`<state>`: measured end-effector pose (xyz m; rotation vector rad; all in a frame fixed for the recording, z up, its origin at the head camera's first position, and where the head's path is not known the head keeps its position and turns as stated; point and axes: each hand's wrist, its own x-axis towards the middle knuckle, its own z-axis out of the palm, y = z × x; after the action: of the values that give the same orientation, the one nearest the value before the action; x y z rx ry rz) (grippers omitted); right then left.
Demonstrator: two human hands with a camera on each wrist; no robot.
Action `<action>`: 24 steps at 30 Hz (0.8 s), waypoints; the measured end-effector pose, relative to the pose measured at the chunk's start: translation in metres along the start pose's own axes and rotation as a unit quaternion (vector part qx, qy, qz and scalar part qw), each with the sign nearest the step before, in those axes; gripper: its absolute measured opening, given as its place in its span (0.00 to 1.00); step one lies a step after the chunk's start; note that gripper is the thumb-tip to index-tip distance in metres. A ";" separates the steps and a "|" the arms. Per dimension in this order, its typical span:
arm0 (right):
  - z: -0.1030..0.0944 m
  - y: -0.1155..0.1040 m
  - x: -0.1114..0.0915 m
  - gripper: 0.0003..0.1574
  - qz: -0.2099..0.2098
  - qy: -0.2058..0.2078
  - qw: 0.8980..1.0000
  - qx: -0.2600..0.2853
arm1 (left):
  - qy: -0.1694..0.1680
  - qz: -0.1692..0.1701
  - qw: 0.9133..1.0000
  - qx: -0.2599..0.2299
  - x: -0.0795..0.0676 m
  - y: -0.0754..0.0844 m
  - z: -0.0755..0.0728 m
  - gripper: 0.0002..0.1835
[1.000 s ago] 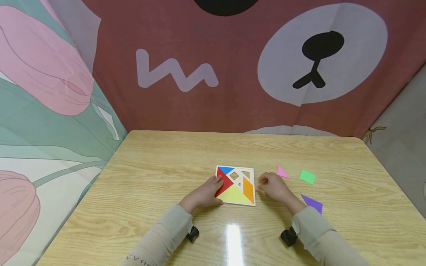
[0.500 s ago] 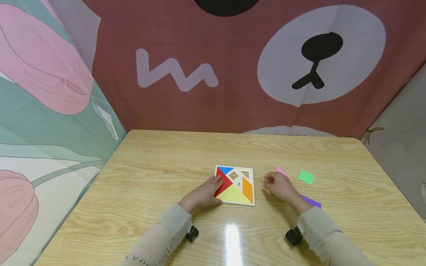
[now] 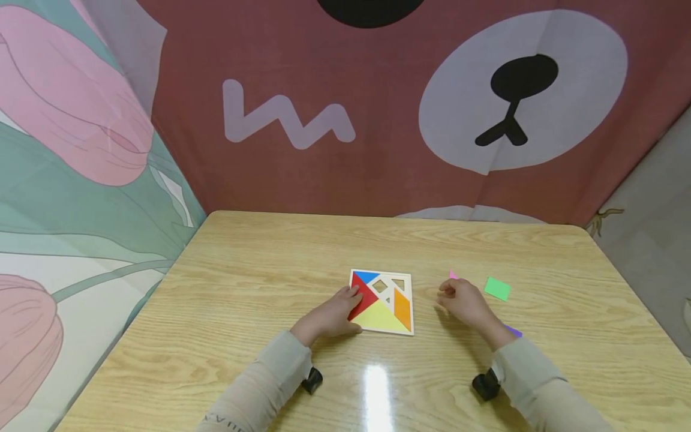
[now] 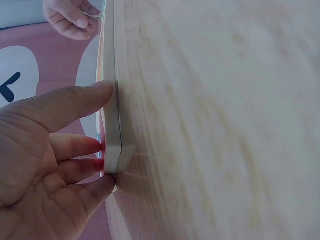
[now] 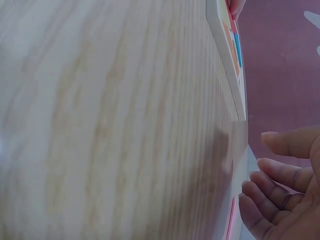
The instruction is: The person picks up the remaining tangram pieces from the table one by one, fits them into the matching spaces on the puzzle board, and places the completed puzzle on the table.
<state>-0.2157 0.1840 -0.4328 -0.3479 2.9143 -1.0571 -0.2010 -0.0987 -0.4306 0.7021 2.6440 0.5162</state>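
A square tangram board [image 3: 412,306] lies on the table in the head view. Red [image 3: 367,298], yellow [image 3: 382,318], blue [image 3: 366,276] and orange [image 3: 402,310] pieces fill parts of it; several cut-outs show bare wood. My left hand [image 3: 333,312] grips the board's left side, thumb against the near edge and fingertips over the red piece, as the left wrist view also shows. Right of the board hovers my right hand [image 3: 468,302], fingers loosely bent, nothing between them. It partly hides a pink triangle [image 3: 452,275]; the right forearm covers most of a purple triangle [image 3: 514,331].
A green piece [image 3: 497,288] lies on the wooden table [image 3: 259,258] to the right of the right hand. Printed cloth hangs behind the table's far edge [image 3: 302,214] and along its left side.
My right hand has moved rightward, away from the board, and now covers more of the pink and purple triangles. The left hand and the board have stayed in place.
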 end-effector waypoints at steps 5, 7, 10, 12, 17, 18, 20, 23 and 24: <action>-0.005 0.003 -0.002 0.18 0.008 -0.005 1.000 -0.001 | 0.001 0.001 1.000 0.002 0.000 0.000 0.000 0.37; -0.006 0.005 -0.003 0.19 0.012 -0.009 1.000 0.000 | 0.002 0.003 1.000 0.003 0.000 0.000 0.000 0.37; -0.009 0.007 -0.004 0.20 0.017 -0.013 1.000 0.002 | 0.004 0.004 1.000 0.004 -0.001 0.001 -0.001 0.37; -0.010 0.009 -0.004 0.20 0.021 -0.010 1.000 0.001 | 0.005 0.005 1.000 0.003 -0.001 0.001 -0.001 0.37; -0.015 0.014 -0.005 0.21 0.029 -0.009 1.000 -0.007 | 0.004 0.000 1.000 0.004 -0.001 0.001 -0.001 0.37; -0.016 0.015 -0.005 0.21 0.030 -0.010 0.999 -0.009 | 0.004 0.000 1.000 0.003 -0.001 0.001 -0.001 0.37; -0.017 0.016 -0.005 0.21 0.032 -0.013 0.999 -0.010 | 0.003 -0.003 1.000 0.003 -0.001 0.001 -0.001 0.37; -0.017 0.019 -0.006 0.22 0.033 -0.011 0.999 -0.011 | 0.003 -0.005 1.000 0.002 -0.001 0.002 0.000 0.37; -0.018 0.019 -0.006 0.22 0.032 -0.009 0.999 -0.013 | 0.003 -0.005 1.000 0.002 -0.001 0.002 0.000 0.37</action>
<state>-0.2151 0.2110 -0.4319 -0.2627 2.9038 -1.0043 -0.1999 -0.0977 -0.4295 0.6888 2.6536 0.5109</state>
